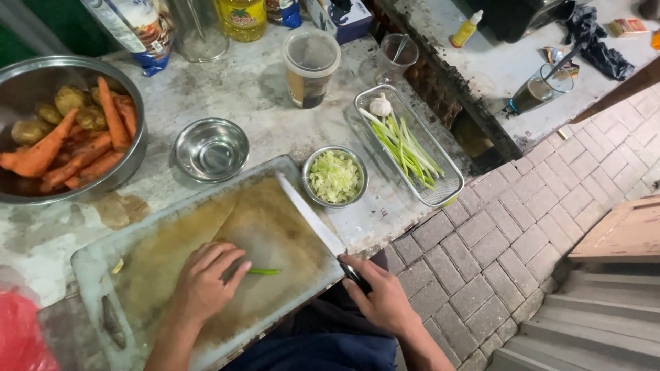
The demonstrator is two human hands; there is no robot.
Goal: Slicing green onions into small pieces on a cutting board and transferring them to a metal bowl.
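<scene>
Left hand [204, 280] lies flat on the cutting board [165, 254], fingers pinning a green scallion piece [265, 271] w/ long axis pointing right toward right hand [379, 297], fist closed on knife [311, 220], blade angled up-left over board.

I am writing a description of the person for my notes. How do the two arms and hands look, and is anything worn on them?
Both forearms are bare as far as the picture shows; no sleeve is in view. The left hand and the right hand wear no gloves. I can see no ring, watch or bracelet on either one. The fingernails look short. Dark blue clothing shows between the arms, at the bottom edge.
</scene>
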